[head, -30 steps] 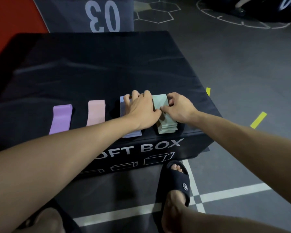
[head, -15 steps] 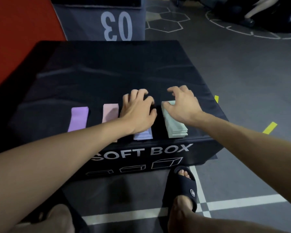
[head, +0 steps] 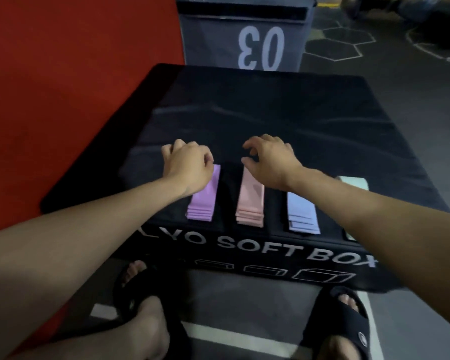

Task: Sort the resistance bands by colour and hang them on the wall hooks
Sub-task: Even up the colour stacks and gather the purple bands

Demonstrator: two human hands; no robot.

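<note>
The resistance bands lie sorted into four flat stacks along the near edge of the black soft box (head: 296,120): a purple stack (head: 204,201) farthest left, then a pink stack (head: 251,203), then a pale blue stack (head: 302,211), and a mint green stack (head: 353,183) mostly hidden behind the right forearm. Half a second ago the hands were over the blue and green stacks at the right end of the box; now both have shifted leftward along that edge, which suggests the sorting is finished and the person is turning to gather stacks for hanging. The left hand (head: 187,165) hovers over the far end of the purple stack with its fingers curled in, and whether it grips the band yet cannot be told. The right hand (head: 268,159) hangs above the far end of the pink stack, fingers loosely bent and holding nothing. Each stack looks neat, its thin layers stepped at the near end. No wall hooks are in view; beyond the box stands a grey box marked 03 (head: 244,37).
</note>
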